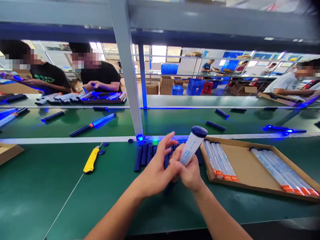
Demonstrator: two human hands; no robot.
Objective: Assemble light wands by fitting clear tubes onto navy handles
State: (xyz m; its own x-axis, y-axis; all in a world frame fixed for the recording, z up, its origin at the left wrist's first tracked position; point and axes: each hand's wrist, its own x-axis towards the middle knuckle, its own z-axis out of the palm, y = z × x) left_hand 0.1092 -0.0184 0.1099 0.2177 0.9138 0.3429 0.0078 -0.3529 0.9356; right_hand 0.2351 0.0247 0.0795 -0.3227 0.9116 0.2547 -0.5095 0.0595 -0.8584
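Note:
My right hand (191, 171) is wrapped round a light stick (192, 146), a whitish clear tube with blue print and a dark blue cap, tilted with its cap up and to the right. The stick's lower part is hidden by my hands. My left hand (160, 168) has its fingers spread, with the thumb against the stick or my right hand; which of them it touches I cannot tell. Behind my hands a row of dark blue handles (143, 155) lies on the green table (105, 200). To the right, a shallow cardboard tray (241, 156) holds several clear tubes (280, 170) with orange bands.
A yellow utility knife (91, 160) lies at left beside small dark caps (101, 152). A grey upright post (126, 66) stands ahead. Behind the white rail, a lit stick (92, 125) and loose dark handles (216, 125) lie on a green strip. Co-workers (100, 75) sit across.

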